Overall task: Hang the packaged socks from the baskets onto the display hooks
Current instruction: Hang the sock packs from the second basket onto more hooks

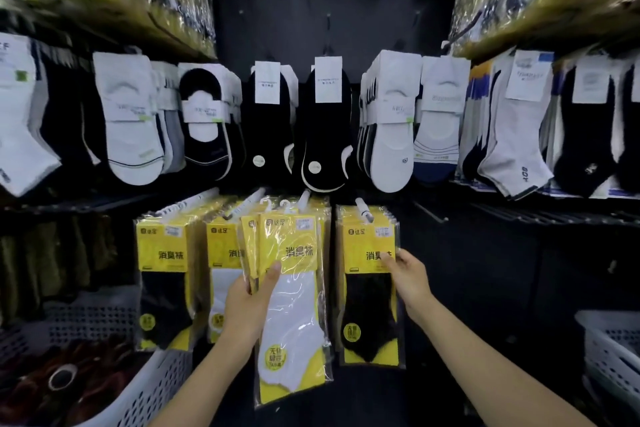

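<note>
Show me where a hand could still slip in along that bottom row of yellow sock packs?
Free: the dark panel right of the black-sock packs, toward the white basket. Crowded: from those packs leftward, the left hand gripping the white-sock packs, hanging packs nearly side by side; the right hand touches the black ones.

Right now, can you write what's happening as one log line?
step: hanging socks | left hand: gripping white-sock packs near hook | right hand: touching hung black-sock pack | basket: lower left
</note>
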A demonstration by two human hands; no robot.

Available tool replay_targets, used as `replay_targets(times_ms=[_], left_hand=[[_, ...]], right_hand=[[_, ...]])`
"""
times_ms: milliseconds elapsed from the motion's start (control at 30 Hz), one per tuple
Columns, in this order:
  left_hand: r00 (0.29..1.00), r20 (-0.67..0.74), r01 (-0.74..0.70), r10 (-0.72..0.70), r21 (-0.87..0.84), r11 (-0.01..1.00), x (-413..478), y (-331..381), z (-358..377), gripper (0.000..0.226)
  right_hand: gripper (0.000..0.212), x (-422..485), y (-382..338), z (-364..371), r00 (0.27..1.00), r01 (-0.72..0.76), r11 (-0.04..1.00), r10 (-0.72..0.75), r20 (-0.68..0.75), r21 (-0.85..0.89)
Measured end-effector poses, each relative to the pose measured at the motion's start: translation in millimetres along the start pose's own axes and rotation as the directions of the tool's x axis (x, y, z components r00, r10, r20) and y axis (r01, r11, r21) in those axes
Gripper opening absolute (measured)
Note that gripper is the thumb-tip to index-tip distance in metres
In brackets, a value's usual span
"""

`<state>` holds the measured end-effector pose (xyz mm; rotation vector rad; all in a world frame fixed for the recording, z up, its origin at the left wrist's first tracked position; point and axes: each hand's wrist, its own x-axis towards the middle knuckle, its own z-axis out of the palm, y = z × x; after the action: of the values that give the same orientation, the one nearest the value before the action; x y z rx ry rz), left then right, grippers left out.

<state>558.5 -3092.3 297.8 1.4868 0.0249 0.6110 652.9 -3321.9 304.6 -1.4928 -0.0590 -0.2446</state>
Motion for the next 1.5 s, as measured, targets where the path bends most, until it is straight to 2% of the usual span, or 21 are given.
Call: replay_targets(times_ms=[67, 167, 333, 433, 533, 600, 667, 800, 1033, 1167, 1300, 1400, 1500], left_hand=[[1.000, 0.002, 0.005, -0.005, -0.007, 1.000, -1, -2, 1, 0.011], [1.000, 0.006, 0.000, 0.000, -0.007, 1.000, -3, -3, 6, 0.007], [0.999, 0.043, 0.027, -0.025, -0.045, 0.999, -11, -2, 12, 0.008], [0.997, 0.056, 0.053, -0.049, -0.073, 0.996, -15, -2, 15, 0.009], [0.995, 0.064, 0.087, -0.081, -0.092, 0.992, -23, 0, 25, 0.010], [0.991, 0.077, 0.120, -0.112, -0.113, 0.986, -28, 0, 33, 0.013], [0.982, 0.098, 0.178, -0.164, -0.165, 0.970, -34, 3, 41, 0.017], [0.978, 0.102, 0.194, -0.181, -0.144, 0.970, -43, 8, 48, 0.027], [0.981, 0.086, 0.175, -0.176, 0.020, 0.984, -35, 10, 39, 0.020], [0.991, 0.017, 0.131, -0.133, 0.103, 0.986, -26, 12, 27, 0.022], [0.995, -0.036, 0.100, -0.095, 0.158, 0.982, -23, 14, 19, 0.056], [0.995, -0.041, 0.101, -0.095, 0.173, 0.980, -22, 15, 16, 0.047], [0.993, -0.067, 0.111, -0.101, 0.170, 0.979, -16, 9, 14, 0.048]], right_hand=[[0.019, 11, 8, 5, 0.991, -0.027, 0.999, 0.022, -0.131, -0.041], [0.030, 21, 14, 9, 0.941, -0.139, 0.988, 0.112, -0.319, -0.065], [0.031, 15, 25, 1, 0.897, -0.193, 0.976, 0.134, -0.422, -0.100], [0.030, -4, 24, -1, 0.941, -0.171, 0.985, 0.164, -0.297, 0.001], [0.024, -33, 7, 7, 0.992, -0.119, 0.990, 0.122, -0.030, 0.080], [0.025, -52, -3, 13, 0.989, -0.090, 0.993, 0.080, 0.124, 0.077], [0.030, -66, -10, 18, 0.981, -0.051, 0.998, 0.044, 0.187, 0.036], [0.030, -79, -14, 14, 0.990, 0.000, 1.000, -0.001, 0.144, 0.009], [0.019, -73, -2, -19, 0.994, -0.110, 0.993, 0.109, 0.028, 0.038], [0.009, -65, -5, -36, 0.998, -0.038, 0.999, 0.038, -0.045, -0.001], [0.007, -57, -14, -42, 0.997, 0.037, 0.999, -0.039, -0.073, -0.021], [0.008, -49, -18, -41, 0.992, 0.066, 0.997, -0.069, -0.102, -0.031], [0.007, -38, -20, -34, 0.995, 0.084, 0.992, -0.088, -0.041, -0.094]])
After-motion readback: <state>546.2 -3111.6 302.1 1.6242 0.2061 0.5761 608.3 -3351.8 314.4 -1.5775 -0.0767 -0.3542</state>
